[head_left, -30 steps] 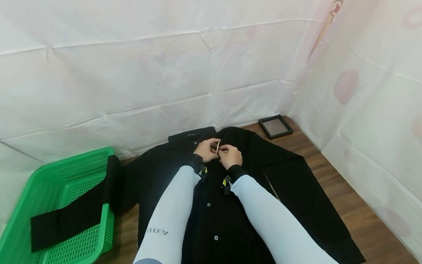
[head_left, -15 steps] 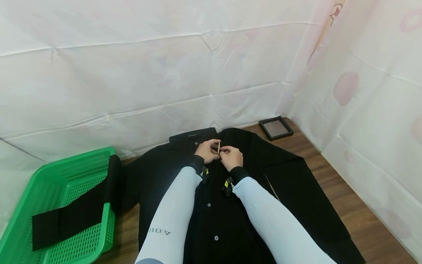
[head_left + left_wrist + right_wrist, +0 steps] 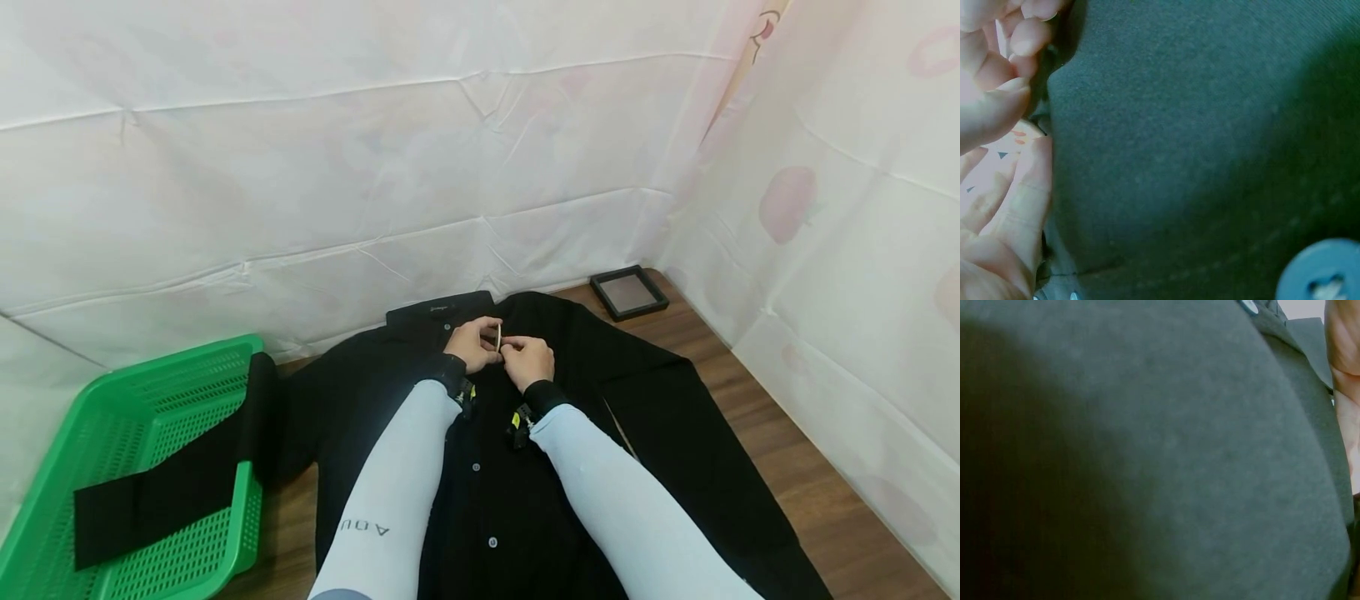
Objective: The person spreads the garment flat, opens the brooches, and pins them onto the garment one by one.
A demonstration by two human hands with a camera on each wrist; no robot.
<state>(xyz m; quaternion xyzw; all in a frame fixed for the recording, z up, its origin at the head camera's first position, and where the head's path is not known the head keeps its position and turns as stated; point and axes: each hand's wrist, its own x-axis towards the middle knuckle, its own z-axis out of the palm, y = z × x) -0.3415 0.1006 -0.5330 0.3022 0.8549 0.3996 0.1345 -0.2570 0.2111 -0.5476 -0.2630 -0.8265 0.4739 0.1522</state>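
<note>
A black button-up shirt (image 3: pixel 356 367) lies spread on the wooden table. Over its upper chest, my left hand (image 3: pixel 470 344) holds a small, thin round badge (image 3: pixel 498 337), thumb below and finger above, seen edge-on. White with orange and dark marks, the badge's face (image 3: pixel 1021 132) shows partly between fingers in the left wrist view. From the other side my right hand (image 3: pixel 529 361) pinches at the badge with curled thumb and fingers; the exact spot is hidden. Dark cloth (image 3: pixel 1179 450) fills most of the right wrist view, with part of a hand at the right edge.
At the left stands a green plastic basket (image 3: pixel 176 354); one shirt sleeve (image 3: pixel 157 508) hangs over its rim into it. A black square frame (image 3: pixel 628 292) lies at the table's back right corner. A white printed cloth (image 3: pixel 360 167) hangs behind and to the right.
Both hands stay at the same place on the shirt with only slight finger movement. The badge has turned slightly, closer to upright in the head view.
</note>
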